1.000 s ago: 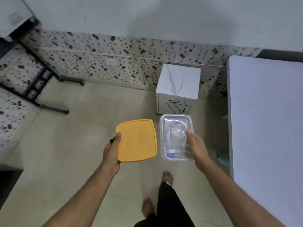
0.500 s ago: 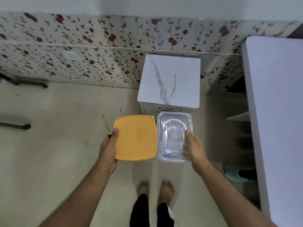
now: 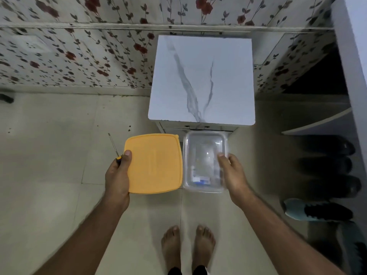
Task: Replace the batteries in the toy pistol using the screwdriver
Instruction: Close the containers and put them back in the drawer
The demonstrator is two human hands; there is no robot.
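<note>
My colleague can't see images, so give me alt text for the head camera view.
A standing person's left hand grips a yellow box and a screwdriver; the right hand holds a clear tub, before a marble-topped cabinet.

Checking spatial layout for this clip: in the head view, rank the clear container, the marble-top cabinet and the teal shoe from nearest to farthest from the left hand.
From the left hand:
1. Clear container, just right of the yellow lid that hand holds.
2. Marble-top cabinet, ahead against the wall.
3. Teal shoe, far right on the floor.
</note>
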